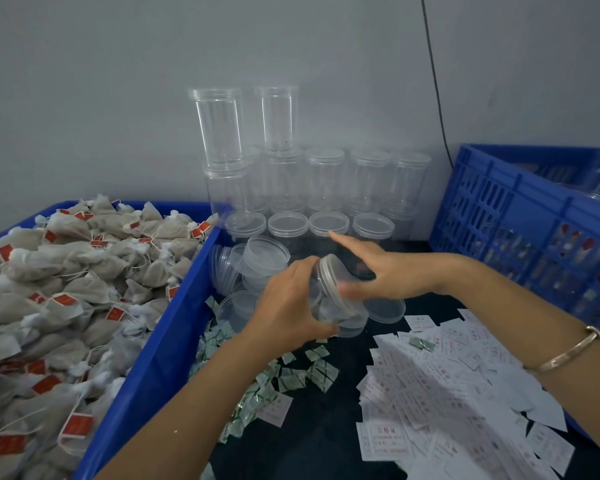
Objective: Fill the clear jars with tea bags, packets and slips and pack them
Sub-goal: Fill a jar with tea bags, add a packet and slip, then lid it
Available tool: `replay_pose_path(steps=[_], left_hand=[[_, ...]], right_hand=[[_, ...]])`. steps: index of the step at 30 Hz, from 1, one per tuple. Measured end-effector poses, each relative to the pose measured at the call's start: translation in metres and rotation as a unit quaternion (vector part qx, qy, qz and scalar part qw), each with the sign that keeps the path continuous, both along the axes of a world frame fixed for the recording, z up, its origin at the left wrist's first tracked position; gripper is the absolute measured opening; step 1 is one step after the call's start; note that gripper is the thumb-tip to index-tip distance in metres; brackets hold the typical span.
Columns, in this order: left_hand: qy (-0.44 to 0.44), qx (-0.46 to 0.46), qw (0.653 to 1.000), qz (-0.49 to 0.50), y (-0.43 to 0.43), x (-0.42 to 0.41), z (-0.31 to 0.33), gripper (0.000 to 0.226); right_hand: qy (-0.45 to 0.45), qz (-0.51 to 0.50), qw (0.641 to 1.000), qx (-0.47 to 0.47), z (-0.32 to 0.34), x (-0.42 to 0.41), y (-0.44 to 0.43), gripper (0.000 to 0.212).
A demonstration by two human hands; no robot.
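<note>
Closest in, white slips [440,393] and green-printed packets [291,375] lie strewn over the dark surface [326,427], hemmed on the left by a blue bin [160,341] heaped with tea bags [49,306]. Just above them the left hand [288,306] grips a clear jar [326,308] tipped on its side, pale contents showing through, while the right hand [395,271], fingers straight and blurred, lies against its lid [328,271]. Behind, empty lidded jars [323,178] stand stacked against the wall beside a blue crate [520,209].

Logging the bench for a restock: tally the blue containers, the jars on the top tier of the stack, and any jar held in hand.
Blue containers: 2
Top-tier jars: 2
Held jar: 1
Total: 5
</note>
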State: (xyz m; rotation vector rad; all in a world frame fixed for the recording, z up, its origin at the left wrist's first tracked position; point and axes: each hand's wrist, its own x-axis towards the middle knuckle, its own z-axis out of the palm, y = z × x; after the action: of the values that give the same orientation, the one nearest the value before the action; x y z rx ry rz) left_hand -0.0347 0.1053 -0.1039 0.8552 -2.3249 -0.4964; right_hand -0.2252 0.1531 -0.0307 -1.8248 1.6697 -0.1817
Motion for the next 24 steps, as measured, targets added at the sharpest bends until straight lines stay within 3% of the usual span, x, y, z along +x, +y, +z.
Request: replay_pose_path(steps=[2,5,8,11,12,14,15,17,19,21,24], left_hand=[[-0.007,0.005,1.000,-0.002,-0.001,-0.001,0.001,0.096],[-0.015,-0.001,1.000,0.001,-0.001,-0.002,0.000,0.097],[0.009,0.006,1.000,0.006,0.003,-0.003,-0.001,0.096],[0.021,0.016,1.000,-0.002,0.005,-0.006,-0.001,0.086],[0.024,0.019,1.000,-0.006,0.006,-0.007,-0.002,0.084],[0.021,0.015,1.000,-0.007,0.006,-0.008,-0.004,0.085],[0.019,0.016,1.000,-0.002,0.006,-0.007,-0.006,0.088],[0.026,0.029,0.999,0.010,0.005,-0.004,-0.009,0.093],[0.025,0.030,0.999,0.013,0.003,-0.002,-0.011,0.092],[0.018,0.025,0.999,0.013,0.003,-0.002,-0.012,0.090],[-0.005,0.014,1.000,0.013,0.005,-0.002,-0.015,0.094]], right_hand=[[-0.020,-0.032,0.999,0.016,-0.003,0.005,-0.002,0.100],[-0.059,-0.019,0.998,-0.010,-0.008,0.003,-0.001,0.070],[-0.059,0.038,0.997,-0.026,-0.009,-0.002,0.003,0.097],[-0.037,-0.018,0.999,-0.019,-0.011,0.005,-0.002,0.105],[-0.015,-0.034,0.999,-0.016,-0.010,0.006,-0.002,0.101],[-0.031,-0.024,0.999,-0.023,-0.009,0.004,-0.003,0.067],[-0.039,-0.002,0.999,-0.022,-0.008,0.000,-0.002,0.064],[-0.040,0.046,0.998,-0.013,-0.006,-0.007,0.003,0.093],[-0.042,0.012,0.999,-0.009,-0.009,-0.005,0.002,0.104],[-0.008,-0.027,1.000,0.000,-0.015,0.000,-0.002,0.098],[-0.034,-0.024,0.999,0.017,-0.015,-0.002,-0.001,0.058]])
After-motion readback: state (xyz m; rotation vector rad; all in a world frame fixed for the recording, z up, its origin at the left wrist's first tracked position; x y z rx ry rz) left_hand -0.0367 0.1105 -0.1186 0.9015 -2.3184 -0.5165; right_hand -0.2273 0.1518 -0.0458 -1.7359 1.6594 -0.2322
